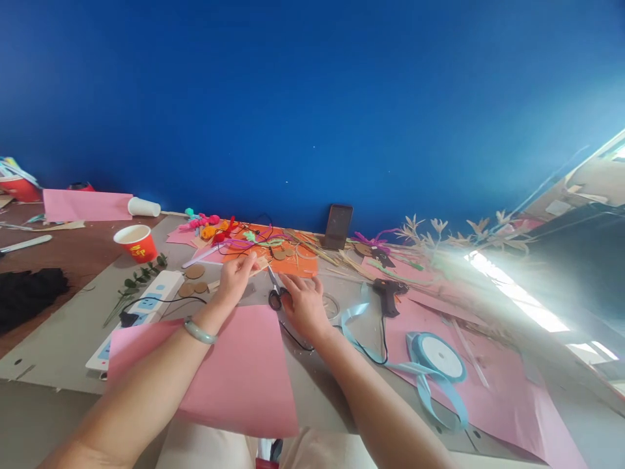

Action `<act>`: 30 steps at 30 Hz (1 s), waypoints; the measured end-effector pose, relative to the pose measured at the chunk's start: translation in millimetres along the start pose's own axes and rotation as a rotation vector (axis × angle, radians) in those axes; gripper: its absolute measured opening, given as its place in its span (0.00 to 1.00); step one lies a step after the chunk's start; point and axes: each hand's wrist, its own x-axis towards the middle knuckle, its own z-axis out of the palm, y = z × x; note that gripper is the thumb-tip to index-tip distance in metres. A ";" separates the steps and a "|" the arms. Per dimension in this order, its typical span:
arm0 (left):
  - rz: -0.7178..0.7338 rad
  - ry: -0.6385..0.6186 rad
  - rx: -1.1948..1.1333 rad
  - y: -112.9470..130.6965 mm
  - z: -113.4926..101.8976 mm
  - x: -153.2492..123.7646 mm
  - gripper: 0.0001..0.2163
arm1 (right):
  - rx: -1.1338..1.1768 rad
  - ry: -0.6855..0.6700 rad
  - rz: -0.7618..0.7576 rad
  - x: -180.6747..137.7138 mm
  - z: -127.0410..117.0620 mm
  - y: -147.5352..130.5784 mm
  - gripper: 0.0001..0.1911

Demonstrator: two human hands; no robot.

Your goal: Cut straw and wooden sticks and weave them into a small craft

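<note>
My left hand, with a pale green bangle on the wrist, is closed on a small tan wooden piece just beyond the far edge of a pink paper sheet. My right hand lies palm down with fingers spread, resting on the black handles of a pair of scissors whose blades point away from me. Several round cardboard discs lie to the left of my left hand.
A white power strip with a black plug lies at left, near a red paper cup and green sprigs. A black glue gun, a light-blue ribbon spool, a dark phone, orange paper and dried stems crowd the table.
</note>
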 end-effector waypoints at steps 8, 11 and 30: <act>0.012 0.011 -0.046 -13.6 -0.9 5.3 0.14 | 0.808 0.100 0.006 -3.5 7.7 -3.3 0.29; 0.041 -0.066 0.000 -7.2 1.1 -1.5 0.15 | 1.109 0.110 0.014 -2.9 2.1 0.8 0.34; 0.197 -0.063 0.062 11.6 0.5 -13.9 0.16 | 1.396 -0.072 0.020 -3.8 -19.6 1.4 0.40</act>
